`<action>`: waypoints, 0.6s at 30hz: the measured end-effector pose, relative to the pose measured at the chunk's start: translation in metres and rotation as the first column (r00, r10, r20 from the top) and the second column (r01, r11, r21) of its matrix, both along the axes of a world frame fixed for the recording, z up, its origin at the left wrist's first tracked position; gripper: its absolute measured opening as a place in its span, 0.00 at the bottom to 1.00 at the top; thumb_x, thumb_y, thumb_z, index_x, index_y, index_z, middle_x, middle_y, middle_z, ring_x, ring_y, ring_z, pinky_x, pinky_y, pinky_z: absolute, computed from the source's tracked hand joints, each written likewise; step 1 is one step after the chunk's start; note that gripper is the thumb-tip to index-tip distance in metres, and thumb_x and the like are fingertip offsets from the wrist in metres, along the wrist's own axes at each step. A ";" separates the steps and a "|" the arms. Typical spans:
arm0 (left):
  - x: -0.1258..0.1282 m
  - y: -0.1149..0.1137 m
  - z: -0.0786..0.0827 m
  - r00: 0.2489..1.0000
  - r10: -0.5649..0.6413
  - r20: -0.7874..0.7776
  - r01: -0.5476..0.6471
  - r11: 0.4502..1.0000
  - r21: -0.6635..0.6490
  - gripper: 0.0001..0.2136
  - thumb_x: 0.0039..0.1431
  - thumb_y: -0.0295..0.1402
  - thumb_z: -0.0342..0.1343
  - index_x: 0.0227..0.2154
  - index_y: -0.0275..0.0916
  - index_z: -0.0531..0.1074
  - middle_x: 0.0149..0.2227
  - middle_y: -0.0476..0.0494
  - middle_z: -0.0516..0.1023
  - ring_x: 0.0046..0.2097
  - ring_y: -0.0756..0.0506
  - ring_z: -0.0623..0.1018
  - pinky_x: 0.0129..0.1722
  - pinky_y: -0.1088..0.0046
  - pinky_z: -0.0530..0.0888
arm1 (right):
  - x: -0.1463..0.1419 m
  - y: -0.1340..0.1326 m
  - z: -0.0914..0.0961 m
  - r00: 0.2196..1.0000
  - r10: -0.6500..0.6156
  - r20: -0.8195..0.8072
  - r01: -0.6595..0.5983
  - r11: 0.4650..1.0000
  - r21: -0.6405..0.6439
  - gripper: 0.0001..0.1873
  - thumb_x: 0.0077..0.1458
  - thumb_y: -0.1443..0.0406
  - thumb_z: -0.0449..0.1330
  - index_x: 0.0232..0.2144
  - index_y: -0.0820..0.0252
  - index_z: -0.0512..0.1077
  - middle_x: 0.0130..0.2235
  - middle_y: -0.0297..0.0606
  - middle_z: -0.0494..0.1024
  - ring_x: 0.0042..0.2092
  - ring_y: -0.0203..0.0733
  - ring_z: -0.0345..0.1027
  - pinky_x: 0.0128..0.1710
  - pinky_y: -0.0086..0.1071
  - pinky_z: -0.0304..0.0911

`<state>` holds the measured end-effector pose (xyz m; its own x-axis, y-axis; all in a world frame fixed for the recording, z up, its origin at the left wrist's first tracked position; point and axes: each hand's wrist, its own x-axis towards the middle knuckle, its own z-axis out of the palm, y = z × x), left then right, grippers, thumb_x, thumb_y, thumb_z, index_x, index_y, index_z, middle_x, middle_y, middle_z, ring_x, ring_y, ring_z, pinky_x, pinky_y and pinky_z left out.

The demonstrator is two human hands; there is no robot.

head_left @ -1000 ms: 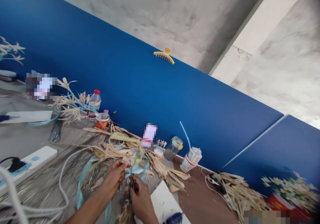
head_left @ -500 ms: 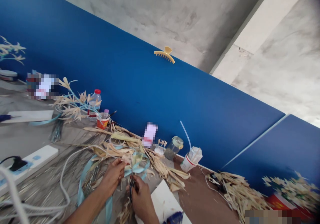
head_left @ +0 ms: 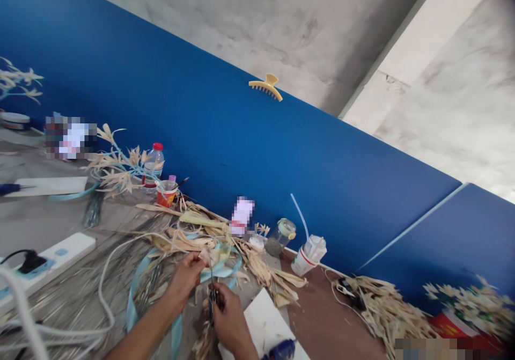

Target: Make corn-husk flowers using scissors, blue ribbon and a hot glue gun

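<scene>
My left hand (head_left: 187,278) pinches a small pale piece of dried husk (head_left: 205,256) between thumb and fingers. Close by on the right, my right hand (head_left: 228,314) is wrapped round the dark handles of a pair of scissors (head_left: 213,294). The blades point up and away from me, touching or nearly touching the piece of husk. Under and beyond my hands lie strips of dried husk (head_left: 261,269) and a loop of light blue ribbon (head_left: 132,295). Whether the blades are apart is too small to tell.
On the left are a white power strip (head_left: 52,263), a white cable (head_left: 105,295) and thin wires. A red paper cup (head_left: 166,195), a bottle (head_left: 153,162) and a jar (head_left: 280,236) stand along the blue partition (head_left: 225,134). A glue gun (head_left: 281,350) rests on a white board (head_left: 267,322).
Both hands hold almost the same place and grip. The husk piece in my left hand has shifted slightly against the scissors, and the whole view has moved a little.
</scene>
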<state>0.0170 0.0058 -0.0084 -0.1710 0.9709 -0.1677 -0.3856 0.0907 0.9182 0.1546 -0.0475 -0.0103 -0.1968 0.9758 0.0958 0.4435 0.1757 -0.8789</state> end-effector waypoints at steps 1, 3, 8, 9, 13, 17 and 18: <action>0.000 0.000 0.000 1.000 0.000 0.000 0.000 1.000 0.007 0.14 0.34 0.44 0.60 0.19 0.39 0.66 0.10 0.62 0.53 0.13 0.56 0.51 0.15 0.78 0.48 | 0.000 0.000 0.000 1.000 -0.002 0.000 0.002 1.000 -0.002 0.16 0.49 0.66 0.58 0.42 0.59 0.75 0.28 0.34 0.76 0.30 0.39 0.67 0.30 0.29 0.62; 0.000 0.000 -0.001 1.000 0.004 -0.016 -0.004 1.000 0.015 0.14 0.34 0.44 0.60 0.18 0.39 0.66 0.10 0.62 0.54 0.13 0.56 0.52 0.15 0.78 0.49 | 0.000 0.000 0.001 1.000 -0.001 -0.001 0.001 1.000 -0.001 0.16 0.49 0.66 0.58 0.42 0.59 0.76 0.28 0.35 0.76 0.31 0.40 0.68 0.31 0.30 0.63; -0.001 0.001 -0.005 0.999 0.020 -0.049 -0.019 0.999 0.026 0.14 0.35 0.44 0.61 0.19 0.39 0.67 0.12 0.60 0.58 0.14 0.56 0.53 0.15 0.78 0.49 | 0.000 -0.001 0.005 1.000 0.012 -0.007 -0.012 1.000 0.008 0.16 0.49 0.67 0.57 0.42 0.58 0.76 0.30 0.36 0.77 0.33 0.42 0.69 0.33 0.31 0.64; -0.001 0.002 -0.006 0.999 0.019 -0.051 -0.017 1.000 0.026 0.14 0.35 0.44 0.61 0.19 0.39 0.67 0.12 0.60 0.58 0.14 0.56 0.53 0.15 0.78 0.49 | 0.000 -0.001 0.005 1.000 0.012 -0.005 -0.012 1.000 0.005 0.16 0.49 0.67 0.58 0.42 0.58 0.76 0.30 0.36 0.77 0.33 0.42 0.69 0.33 0.31 0.64; -0.001 0.003 -0.008 0.998 0.037 -0.055 -0.035 0.999 0.023 0.14 0.35 0.43 0.61 0.19 0.39 0.67 0.11 0.60 0.58 0.13 0.56 0.53 0.15 0.78 0.49 | 0.001 -0.001 0.002 1.000 -0.004 0.014 0.004 1.000 0.008 0.17 0.49 0.67 0.58 0.43 0.57 0.76 0.31 0.37 0.77 0.33 0.43 0.70 0.34 0.32 0.64; -0.001 0.003 -0.007 0.998 0.034 -0.058 -0.034 0.999 0.003 0.14 0.35 0.43 0.61 0.19 0.40 0.66 0.12 0.59 0.59 0.13 0.55 0.54 0.15 0.77 0.49 | 0.001 -0.001 0.000 1.000 -0.006 0.013 0.006 1.000 0.004 0.17 0.49 0.66 0.57 0.43 0.57 0.76 0.30 0.37 0.77 0.32 0.42 0.69 0.33 0.31 0.64; -0.001 0.003 -0.007 0.998 0.022 -0.057 -0.022 1.000 -0.008 0.14 0.35 0.43 0.62 0.19 0.40 0.66 0.12 0.59 0.59 0.14 0.55 0.55 0.15 0.77 0.49 | 0.000 -0.001 -0.001 1.000 -0.002 0.007 0.002 1.000 0.001 0.16 0.50 0.66 0.57 0.42 0.57 0.76 0.30 0.37 0.77 0.32 0.42 0.69 0.32 0.31 0.64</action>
<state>0.0160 0.0087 -0.0155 -0.2015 0.9654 -0.1655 -0.3349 0.0909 0.9379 0.1550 -0.0489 -0.0108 -0.1951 0.9762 0.0952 0.4497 0.1753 -0.8758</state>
